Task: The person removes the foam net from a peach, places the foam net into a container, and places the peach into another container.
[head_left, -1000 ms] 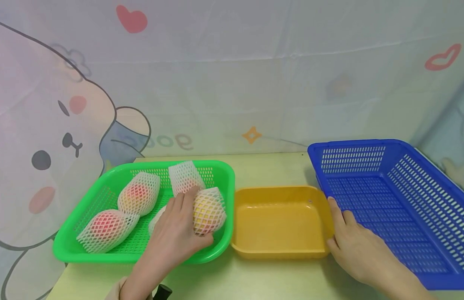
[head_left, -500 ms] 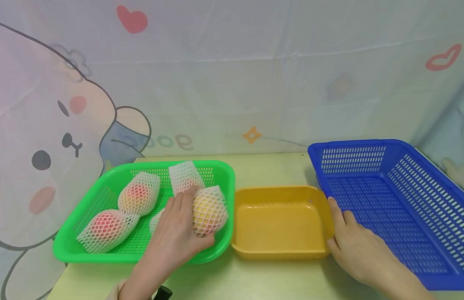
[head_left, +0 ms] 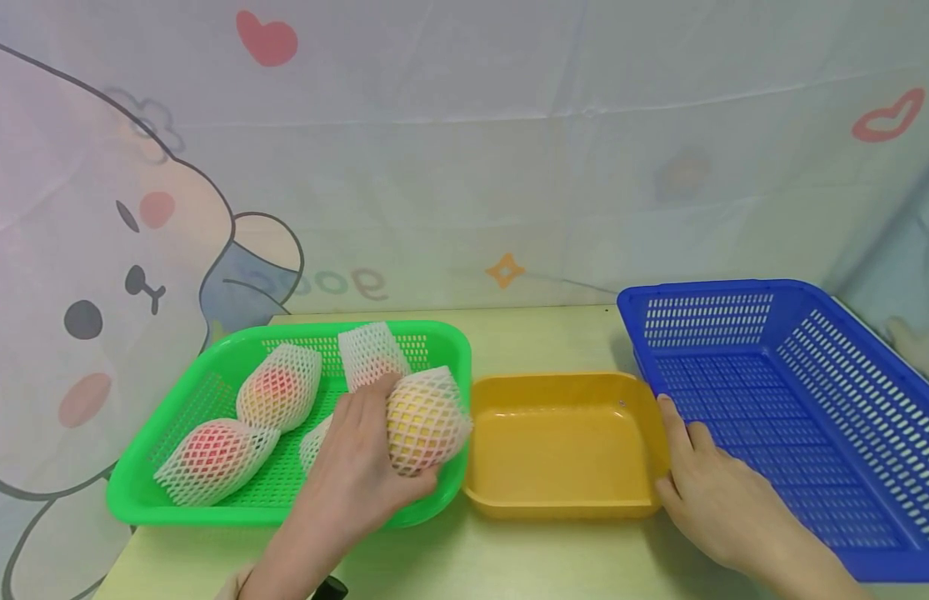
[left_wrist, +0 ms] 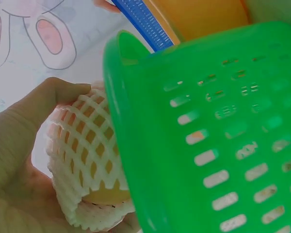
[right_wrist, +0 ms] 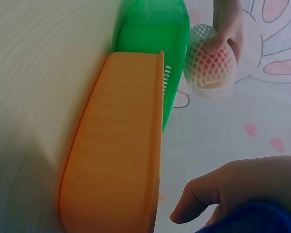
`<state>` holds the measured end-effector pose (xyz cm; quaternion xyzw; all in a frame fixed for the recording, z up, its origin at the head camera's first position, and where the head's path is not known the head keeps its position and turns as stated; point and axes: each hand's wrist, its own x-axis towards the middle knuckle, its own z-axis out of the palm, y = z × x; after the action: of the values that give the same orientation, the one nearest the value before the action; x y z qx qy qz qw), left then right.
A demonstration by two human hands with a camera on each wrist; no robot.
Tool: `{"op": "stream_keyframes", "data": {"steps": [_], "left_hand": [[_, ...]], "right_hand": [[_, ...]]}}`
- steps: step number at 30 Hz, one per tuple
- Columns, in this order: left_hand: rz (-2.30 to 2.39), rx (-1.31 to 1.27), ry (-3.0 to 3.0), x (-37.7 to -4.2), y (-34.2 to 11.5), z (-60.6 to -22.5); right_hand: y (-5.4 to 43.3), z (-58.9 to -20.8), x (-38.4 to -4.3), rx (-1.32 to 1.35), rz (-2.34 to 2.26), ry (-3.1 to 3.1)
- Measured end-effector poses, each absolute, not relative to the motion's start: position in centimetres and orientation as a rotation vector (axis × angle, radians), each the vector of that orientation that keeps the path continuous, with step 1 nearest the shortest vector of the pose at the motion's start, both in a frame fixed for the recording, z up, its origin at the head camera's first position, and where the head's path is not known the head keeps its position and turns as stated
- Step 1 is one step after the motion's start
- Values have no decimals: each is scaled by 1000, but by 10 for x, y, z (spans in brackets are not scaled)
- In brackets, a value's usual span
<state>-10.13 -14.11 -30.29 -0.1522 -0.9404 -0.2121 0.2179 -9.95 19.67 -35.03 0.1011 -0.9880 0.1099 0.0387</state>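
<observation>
My left hand (head_left: 355,458) grips a yellow-and-pink fruit in a white foam net (head_left: 427,423), its thumb on the near side. The fruit overlaps the right rim of the green basket (head_left: 455,358) in the head view; in the right wrist view it shows above that rim. Several more netted fruits lie in the basket, among them a reddish fruit (head_left: 217,458) at the front left and another netted fruit (head_left: 280,387) behind it. One is partly hidden behind my left hand. My right hand (head_left: 722,500) holds the left rim of the blue basket (head_left: 771,433), index finger along it.
A yellow tray (head_left: 561,450) stands between the two baskets, close against both. All three rest on a pale wooden table (head_left: 539,333). Behind it hangs a printed cloth (head_left: 449,167) with cartoon figures.
My left hand has raised the netted fruit slightly and shifted it right, toward the green basket's right rim. My right hand has stayed in place.
</observation>
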Motion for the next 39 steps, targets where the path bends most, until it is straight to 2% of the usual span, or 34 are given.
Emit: {"op": "stream_keyframes", "data": {"steps": [39], "left_hand": [[-650, -643, -2534, -103, -121, -317]], "right_hand": [[198, -348, -99, 329, 352, -3011]]}}
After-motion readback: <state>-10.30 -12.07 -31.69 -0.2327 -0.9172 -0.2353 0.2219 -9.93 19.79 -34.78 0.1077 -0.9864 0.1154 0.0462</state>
